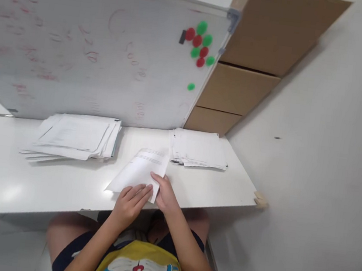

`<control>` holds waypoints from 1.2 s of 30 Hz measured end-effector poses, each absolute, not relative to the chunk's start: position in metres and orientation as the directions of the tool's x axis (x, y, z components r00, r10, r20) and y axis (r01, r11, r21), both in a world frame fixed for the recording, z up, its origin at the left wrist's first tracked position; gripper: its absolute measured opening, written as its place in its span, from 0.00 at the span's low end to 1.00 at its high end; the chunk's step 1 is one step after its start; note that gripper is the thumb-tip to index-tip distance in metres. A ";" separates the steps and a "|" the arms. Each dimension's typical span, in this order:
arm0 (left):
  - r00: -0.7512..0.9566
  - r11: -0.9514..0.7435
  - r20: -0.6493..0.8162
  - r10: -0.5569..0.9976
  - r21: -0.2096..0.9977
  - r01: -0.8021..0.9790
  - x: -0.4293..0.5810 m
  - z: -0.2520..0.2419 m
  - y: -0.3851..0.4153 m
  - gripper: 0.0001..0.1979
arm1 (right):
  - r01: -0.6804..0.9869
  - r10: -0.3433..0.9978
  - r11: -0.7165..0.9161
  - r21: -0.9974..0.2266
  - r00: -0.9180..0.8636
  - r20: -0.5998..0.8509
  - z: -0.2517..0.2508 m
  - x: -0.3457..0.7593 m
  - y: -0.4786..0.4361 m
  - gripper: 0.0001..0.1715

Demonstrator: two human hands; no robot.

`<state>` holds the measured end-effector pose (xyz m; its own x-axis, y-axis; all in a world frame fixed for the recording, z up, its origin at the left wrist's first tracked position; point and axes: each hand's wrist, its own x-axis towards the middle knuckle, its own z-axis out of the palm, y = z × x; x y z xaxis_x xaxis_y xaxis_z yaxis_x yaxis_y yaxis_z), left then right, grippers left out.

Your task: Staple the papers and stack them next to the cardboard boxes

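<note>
At centre frame, the left hand (pixel 129 204) lies with fingers flat on a sheet of paper (pixel 140 170) on the white table (pixel 4 175). The right hand (pixel 164 192) pinches the sheet's lower right edge. Two paper stacks (pixel 75 138) (pixel 199 148) lie behind.

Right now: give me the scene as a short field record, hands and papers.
left hand: flat on the near edge of the sheet
right hand: pinching the sheet's right edge
sheet: single, lying skewed on the table
left stack: loose, fanned papers
right stack: tidier pile by the whiteboard's end
table: white
whiteboard: red and green magnets
</note>
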<state>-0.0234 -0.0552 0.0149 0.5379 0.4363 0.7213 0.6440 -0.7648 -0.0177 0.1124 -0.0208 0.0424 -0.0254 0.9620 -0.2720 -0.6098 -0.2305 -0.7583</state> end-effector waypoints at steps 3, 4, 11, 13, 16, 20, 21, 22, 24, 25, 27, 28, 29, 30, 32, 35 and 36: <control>0.447 -0.747 0.702 0.554 0.182 0.639 -0.022 0.010 -0.056 0.26 | -0.414 0.991 -0.111 -0.903 0.021 -0.132 0.042 0.150 -0.025 0.20; 0.356 -0.701 0.698 0.622 0.292 0.651 -0.023 0.011 -0.051 0.27 | -0.336 0.996 -0.071 -0.939 0.025 -0.084 0.043 0.163 -0.027 0.20; 0.177 -0.231 0.198 0.964 0.954 0.192 -0.034 0.010 0.043 0.42 | -0.104 0.998 0.065 -0.992 0.019 0.063 0.034 0.217 0.003 0.19; 0.186 -0.180 0.167 0.968 0.982 0.051 -0.037 0.006 0.063 0.34 | -0.120 0.995 0.089 -0.989 0.063 0.082 0.024 0.220 0.017 0.20; 0.156 -0.150 0.150 0.976 0.989 -0.014 -0.039 0.000 0.072 0.19 | -0.152 0.975 0.173 -0.973 0.167 0.147 0.011 0.223 0.029 0.20; 0.159 -0.148 0.149 0.976 0.989 -0.022 -0.036 -0.006 0.067 0.13 | -0.134 0.962 0.196 -0.971 0.217 0.164 0.000 0.226 0.033 0.18; 0.171 -0.137 0.139 0.975 0.990 -0.024 -0.035 -0.008 0.066 0.13 | -0.138 0.963 0.189 -0.972 0.220 0.156 -0.002 0.227 0.033 0.19; 0.183 -0.122 0.125 0.975 0.992 -0.026 -0.033 -0.010 0.065 0.15 | -0.146 0.964 0.182 -0.972 0.223 0.147 -0.005 0.227 0.032 0.19; 0.203 -0.083 0.086 0.975 0.996 -0.022 -0.030 -0.014 0.064 0.18 | -0.159 0.965 0.163 -0.974 0.230 0.124 -0.011 0.226 0.029 0.20; 0.210 -0.062 0.063 0.976 0.998 -0.013 -0.029 -0.016 0.065 0.20 | -0.161 0.967 0.148 -0.976 0.229 0.108 -0.014 0.226 0.027 0.21; 0.240 -0.027 0.022 0.971 0.999 0.018 -0.027 -0.016 0.066 0.22 | -0.164 0.972 0.110 -0.980 0.225 0.072 -0.022 0.226 0.024 0.22; 0.264 -0.012 0.002 0.965 0.999 0.036 -0.026 -0.015 0.067 0.22 | -0.163 0.974 0.089 -0.983 0.222 0.052 -0.025 0.227 0.022 0.23; 0.288 -0.001 -0.013 0.957 0.999 0.051 -0.026 -0.011 0.068 0.21 | -0.158 0.975 0.068 -0.985 0.222 0.032 -0.027 0.229 0.020 0.24; 0.310 0.005 -0.022 0.950 0.998 0.055 -0.026 -0.006 0.068 0.21 | -0.149 0.975 0.048 -0.988 0.223 0.014 -0.028 0.232 0.019 0.24; 0.337 -0.012 -0.007 0.941 0.998 0.054 -0.027 0.007 0.066 0.20 | -0.127 0.970 0.024 -0.992 0.244 -0.008 -0.027 0.242 0.013 0.26; 0.342 -0.161 0.105 0.934 0.977 0.138 -0.030 0.029 0.053 0.17 | -0.117 0.958 0.016 -0.993 0.287 -0.018 -0.019 0.266 -0.004 0.29; 0.357 -0.232 0.147 0.923 0.950 0.210 -0.030 0.034 0.046 0.16 | -0.128 0.959 0.002 -0.992 0.283 -0.035 -0.016 0.275 -0.012 0.31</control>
